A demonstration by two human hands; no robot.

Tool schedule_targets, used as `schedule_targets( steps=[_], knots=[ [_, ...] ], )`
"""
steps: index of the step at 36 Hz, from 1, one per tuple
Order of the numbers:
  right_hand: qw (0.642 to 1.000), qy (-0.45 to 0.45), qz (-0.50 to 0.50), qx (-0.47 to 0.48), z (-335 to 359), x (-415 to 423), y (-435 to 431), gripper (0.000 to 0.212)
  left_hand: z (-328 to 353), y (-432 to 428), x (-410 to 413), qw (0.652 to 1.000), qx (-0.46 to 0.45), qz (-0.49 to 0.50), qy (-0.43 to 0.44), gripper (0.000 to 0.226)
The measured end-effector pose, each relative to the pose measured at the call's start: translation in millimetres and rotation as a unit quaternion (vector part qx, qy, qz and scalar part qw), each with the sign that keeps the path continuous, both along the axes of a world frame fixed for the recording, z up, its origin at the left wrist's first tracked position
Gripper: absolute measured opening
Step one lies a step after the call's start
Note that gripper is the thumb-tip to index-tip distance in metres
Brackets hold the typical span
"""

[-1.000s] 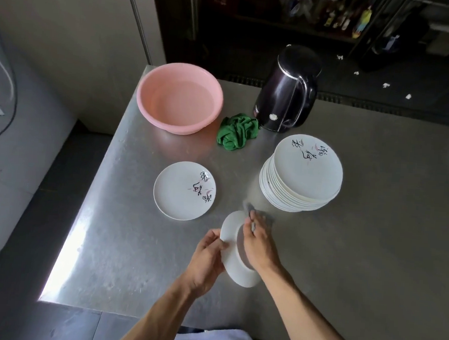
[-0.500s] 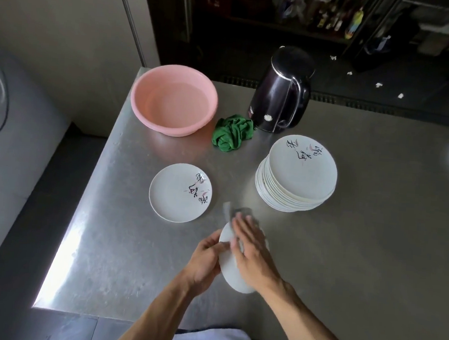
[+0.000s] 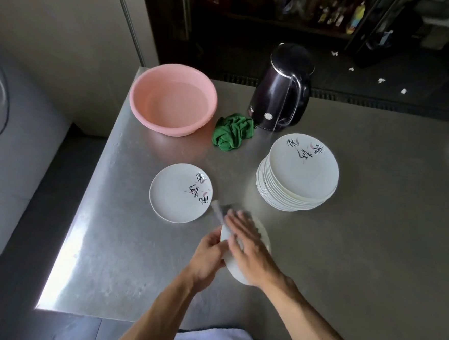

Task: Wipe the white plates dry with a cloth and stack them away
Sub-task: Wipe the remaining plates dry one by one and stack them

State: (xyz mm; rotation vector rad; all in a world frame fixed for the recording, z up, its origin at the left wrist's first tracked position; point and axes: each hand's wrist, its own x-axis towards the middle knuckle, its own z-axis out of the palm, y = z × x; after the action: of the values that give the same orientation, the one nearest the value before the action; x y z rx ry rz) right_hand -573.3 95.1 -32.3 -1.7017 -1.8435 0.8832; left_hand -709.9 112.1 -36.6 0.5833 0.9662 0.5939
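I hold a white plate (image 3: 262, 237) tilted above the steel table. My left hand (image 3: 206, 257) grips its left rim. My right hand (image 3: 247, 243) lies on the plate's face with straight fingers, pressing a grey cloth (image 3: 219, 209) whose end sticks out beyond the rim. The fingers and cloth are blurred. A single white plate (image 3: 180, 193) with black writing lies flat to the left. A stack of several white plates (image 3: 299, 172) stands to the right.
A pink basin (image 3: 172, 98) sits at the table's back left corner, a crumpled green cloth (image 3: 232, 132) beside it and a dark kettle (image 3: 283, 87) behind. The steel table (image 3: 373, 233) ends at my left and front edges.
My right hand with the cloth has slid from the plate's far edge across its face toward the left. The plate has tipped flatter; my left hand keeps its hold.
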Motion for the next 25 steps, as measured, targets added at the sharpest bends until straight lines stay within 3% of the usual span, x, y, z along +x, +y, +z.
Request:
schedule_targets(
  steps=[2, 4, 9, 11, 15, 17, 19, 21, 25],
  knots=[
    [0.996, -0.023, 0.076, 0.033, -2, -5, -3, 0.047, -2, -3, -1, 1.0, 0.009, 0.004, 0.002, 0.036],
    [0.996, -0.038, 0.073, 0.035, -7, -2, 0, 0.047, -4, -6, -2, 1.0, -0.001, 0.016, -0.003, 0.035],
    [0.981, -0.043, -0.164, -0.096, -19, 15, 16, 0.049, -8, -7, -2, 1.0, -0.029, 0.012, 0.001, 0.031],
    [0.972, -0.028, -0.192, -0.13, -19, 16, 19, 0.051, -7, -6, -1, 1.0, -0.027, 0.004, 0.005, 0.031],
    [0.997, -0.055, -0.051, -0.029, -11, 8, 6, 0.048, -3, -3, 2, 1.0, -0.015, -0.011, 0.015, 0.035],
    [0.996, -0.055, 0.064, 0.019, -7, 4, -3, 0.047, -4, -5, 1, 1.0, -0.011, -0.002, 0.008, 0.035],
    [0.992, -0.052, 0.105, 0.04, -6, 6, -5, 0.047, -5, -9, 1, 1.0, -0.008, 0.011, -0.012, 0.036],
    [0.996, -0.063, 0.058, 0.039, -11, 12, -1, 0.047, -5, -13, 1, 0.999, -0.01, 0.03, -0.038, 0.029],
    [0.975, -0.033, -0.199, -0.096, -16, 25, 18, 0.048, -5, -13, 3, 0.993, -0.042, 0.09, -0.057, 0.032]
  ],
)
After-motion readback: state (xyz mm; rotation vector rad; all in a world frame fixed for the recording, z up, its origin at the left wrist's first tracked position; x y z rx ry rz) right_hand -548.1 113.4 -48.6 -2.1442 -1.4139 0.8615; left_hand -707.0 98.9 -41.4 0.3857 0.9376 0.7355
